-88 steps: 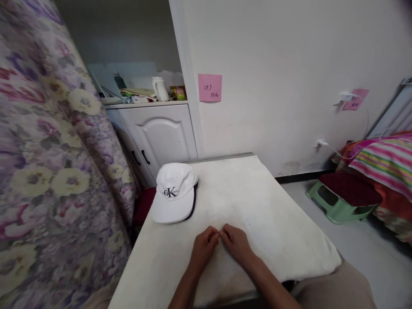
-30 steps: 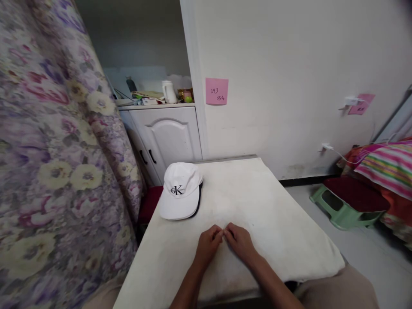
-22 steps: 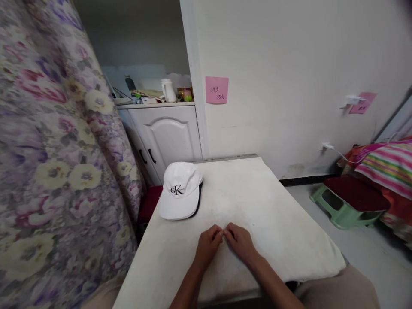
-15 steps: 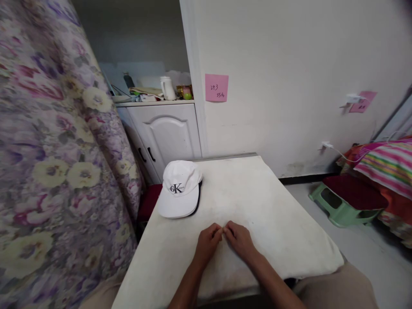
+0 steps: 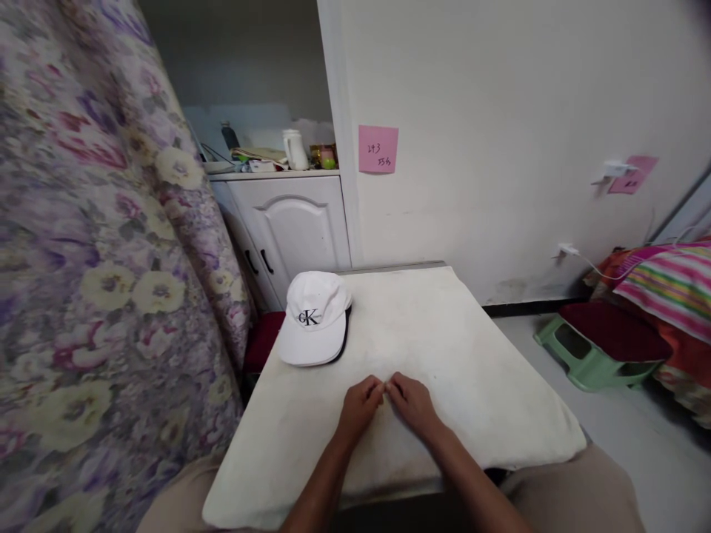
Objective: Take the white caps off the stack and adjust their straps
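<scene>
My left hand [image 5: 361, 406] and my right hand [image 5: 412, 400] rest low over the near half of the table [image 5: 472, 377], which has a pale cloth cover. Both are closed, thumbs and fingers pressed together, with their tips almost meeting. Whatever may be between the fingertips is too small or hidden to make out. Beyond my left hand lies a white baseball cap [image 5: 316, 311] with black "CK" lettering, brim pointing toward me. A dark edge shows beneath its right side, perhaps a second cap. Neither hand touches the cap.
A floral curtain [image 5: 133, 289] hangs along the left. Behind the table stand a white cabinet [image 5: 300, 229] with a white jug [image 5: 295, 150] on top, and a wall with a pink note [image 5: 378, 149]. On the right floor is a green stool [image 5: 589, 363] with a dark red top.
The view has shifted slightly, so the table, cap and curtain sit a little differently in the picture. My hands keep the same closed pose.
</scene>
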A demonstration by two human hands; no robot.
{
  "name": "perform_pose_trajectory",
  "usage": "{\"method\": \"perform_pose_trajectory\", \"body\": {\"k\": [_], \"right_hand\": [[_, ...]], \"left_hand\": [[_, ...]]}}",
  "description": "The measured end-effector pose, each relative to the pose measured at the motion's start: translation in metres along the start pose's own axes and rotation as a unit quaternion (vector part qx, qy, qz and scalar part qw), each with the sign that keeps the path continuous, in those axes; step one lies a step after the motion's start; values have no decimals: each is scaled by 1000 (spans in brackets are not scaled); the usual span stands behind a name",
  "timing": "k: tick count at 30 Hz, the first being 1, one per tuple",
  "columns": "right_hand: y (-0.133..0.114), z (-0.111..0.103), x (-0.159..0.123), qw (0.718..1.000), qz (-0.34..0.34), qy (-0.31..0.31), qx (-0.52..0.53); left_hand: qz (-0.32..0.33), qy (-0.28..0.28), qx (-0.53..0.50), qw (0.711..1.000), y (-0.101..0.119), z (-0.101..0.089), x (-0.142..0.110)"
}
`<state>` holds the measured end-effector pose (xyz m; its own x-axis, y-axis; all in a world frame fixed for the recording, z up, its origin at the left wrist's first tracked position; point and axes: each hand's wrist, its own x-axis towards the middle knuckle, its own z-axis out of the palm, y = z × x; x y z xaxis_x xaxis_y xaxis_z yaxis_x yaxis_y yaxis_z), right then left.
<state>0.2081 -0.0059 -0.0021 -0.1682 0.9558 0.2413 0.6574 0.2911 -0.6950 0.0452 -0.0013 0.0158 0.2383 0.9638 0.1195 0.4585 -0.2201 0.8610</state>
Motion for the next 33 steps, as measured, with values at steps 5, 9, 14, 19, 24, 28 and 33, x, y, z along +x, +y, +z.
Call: {"method": "perform_pose_trajectory", "body": {"k": [5, 9, 14, 19, 24, 28, 33], "right_hand": [[-2, -1, 1, 1000, 4, -1, 4], [-2, -1, 0, 1000, 9, -3, 3], [0, 2, -1, 1000, 14, -8, -1], [0, 3, -1, 1000, 17, -11, -4], [-2, 3, -2, 1000, 14, -17, 4], [0, 5, -2, 1000, 9, -18, 4], [3, 11, -1, 1000, 16, -14, 19]], "left_hand": [[-4, 1, 4, 1000, 1, -1, -1], [-13, 0, 1, 1000, 1, 0, -1], [-19, 0, -7, 1000, 2, -1, 0], [-29, -7, -12, 999, 3, -3, -1], [-36, -11, -12, 999, 2, -3, 0], [-47, -12, -8, 999, 2, -3, 1], [-62, -18, -5, 998, 3, -4, 2]]}}
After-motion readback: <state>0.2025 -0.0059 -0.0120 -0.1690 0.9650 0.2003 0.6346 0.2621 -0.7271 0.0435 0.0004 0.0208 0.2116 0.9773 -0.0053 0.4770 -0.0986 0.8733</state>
